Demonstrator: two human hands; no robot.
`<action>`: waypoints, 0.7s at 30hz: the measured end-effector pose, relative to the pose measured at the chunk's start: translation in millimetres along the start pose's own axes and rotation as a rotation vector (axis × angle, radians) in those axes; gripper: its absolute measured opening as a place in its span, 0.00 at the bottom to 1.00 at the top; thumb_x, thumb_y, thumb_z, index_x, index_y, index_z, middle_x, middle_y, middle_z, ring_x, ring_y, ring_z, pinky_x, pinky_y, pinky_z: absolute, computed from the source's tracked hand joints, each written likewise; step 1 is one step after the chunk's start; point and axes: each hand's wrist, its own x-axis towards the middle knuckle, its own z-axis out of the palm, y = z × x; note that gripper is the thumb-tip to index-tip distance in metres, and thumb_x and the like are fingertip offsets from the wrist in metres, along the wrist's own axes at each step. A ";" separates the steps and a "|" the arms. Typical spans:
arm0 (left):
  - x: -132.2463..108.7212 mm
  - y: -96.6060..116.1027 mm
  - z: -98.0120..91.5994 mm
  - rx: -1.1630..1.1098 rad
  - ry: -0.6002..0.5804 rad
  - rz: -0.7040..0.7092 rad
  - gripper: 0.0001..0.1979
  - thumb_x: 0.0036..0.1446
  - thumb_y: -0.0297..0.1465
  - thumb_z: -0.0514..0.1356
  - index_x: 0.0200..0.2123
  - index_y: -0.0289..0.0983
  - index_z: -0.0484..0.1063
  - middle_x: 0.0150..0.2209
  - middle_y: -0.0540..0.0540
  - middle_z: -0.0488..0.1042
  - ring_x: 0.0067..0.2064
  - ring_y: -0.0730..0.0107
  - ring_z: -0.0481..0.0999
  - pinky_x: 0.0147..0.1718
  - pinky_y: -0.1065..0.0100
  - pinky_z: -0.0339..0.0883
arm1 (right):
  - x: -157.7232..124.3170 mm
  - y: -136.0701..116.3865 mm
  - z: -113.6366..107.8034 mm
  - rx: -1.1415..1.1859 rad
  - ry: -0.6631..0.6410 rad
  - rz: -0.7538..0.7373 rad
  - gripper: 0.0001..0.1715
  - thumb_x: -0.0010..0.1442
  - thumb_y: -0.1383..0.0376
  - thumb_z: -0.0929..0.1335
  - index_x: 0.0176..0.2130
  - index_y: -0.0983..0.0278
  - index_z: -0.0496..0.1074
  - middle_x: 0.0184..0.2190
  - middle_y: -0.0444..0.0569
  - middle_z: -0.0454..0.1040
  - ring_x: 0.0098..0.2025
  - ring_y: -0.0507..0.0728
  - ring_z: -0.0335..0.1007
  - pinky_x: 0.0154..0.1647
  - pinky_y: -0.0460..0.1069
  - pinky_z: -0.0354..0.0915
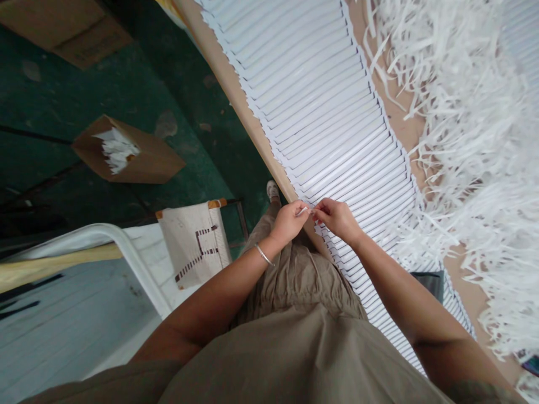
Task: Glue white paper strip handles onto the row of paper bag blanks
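Now | left hand (288,223): pinching a small white strip (302,211), silver bangle (264,255) on wrist | right hand (336,219): fingertips pinching the strip's other end | strip: held just above overlapped white strips (328,112) on a wooden board (236,95) | beyond: shredded white fringe (463,140), brown paper bag (126,151) on green floor (126,73)

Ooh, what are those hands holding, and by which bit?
The left hand pinches a small white strip by one end between finger and thumb. The right hand reaches its other end, but whether it grips is too small to tell.
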 end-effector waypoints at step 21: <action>44.8 -18.3 37.9 0.055 0.419 -0.246 0.11 0.63 0.35 0.61 0.29 0.38 0.70 0.31 0.47 0.77 0.35 0.67 0.75 0.36 0.69 0.66 | 32.9 37.5 13.3 -0.291 0.253 -0.204 0.13 0.68 0.61 0.63 0.42 0.63 0.75 0.37 0.53 0.73 0.39 0.59 0.69 0.42 0.51 0.66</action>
